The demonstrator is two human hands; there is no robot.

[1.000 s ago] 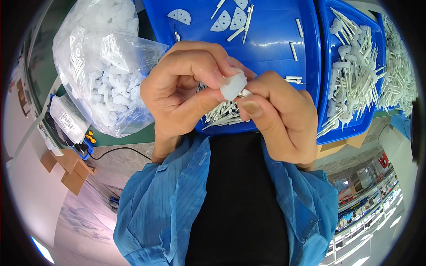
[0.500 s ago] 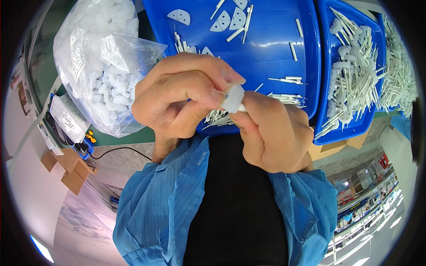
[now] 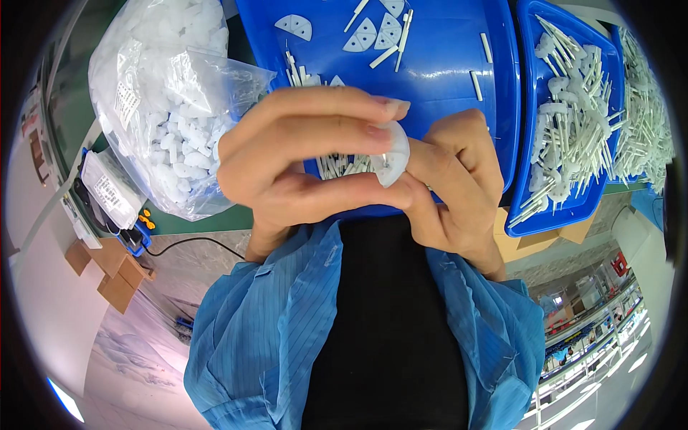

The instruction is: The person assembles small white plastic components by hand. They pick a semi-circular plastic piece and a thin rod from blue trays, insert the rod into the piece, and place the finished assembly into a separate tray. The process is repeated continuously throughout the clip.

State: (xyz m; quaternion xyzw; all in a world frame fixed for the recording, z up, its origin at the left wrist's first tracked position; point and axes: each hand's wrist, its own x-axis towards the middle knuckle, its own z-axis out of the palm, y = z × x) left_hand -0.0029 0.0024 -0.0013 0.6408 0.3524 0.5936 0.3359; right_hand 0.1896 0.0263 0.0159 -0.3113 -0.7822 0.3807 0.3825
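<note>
Turned since half a second ago, the white half-round piece [image 3: 396, 159] now shows me a flat face where I saw mostly its edge, and the fingers above it have straightened. I read the left hand [image 3: 283, 154] as reaching across with index and middle fingers long and nearly parallel over the piece, thumb stretched out underneath; the opening between them is wide at the palm and narrows to a light hold on the piece at the tips. I see the right hand [image 3: 459, 183] pressed close against the other side, fingers curled in, index finger and thumb at the piece's edge; I cannot tell what is pinched behind them. Below and beyond both hands lies my large blue tray [image 3: 437, 75], with white rods [image 3: 340, 165] showing through the left hand's gap and flat half-round plates [image 3: 294, 27] ahead of it. Right of the right hand, I have a narrower blue tray [image 3: 548, 223] heaped with white rod assemblies [image 3: 566, 136]. Left of the left hand, a clear plastic bag [image 3: 247, 80] bulges with small white parts [image 3: 183, 150].
</note>
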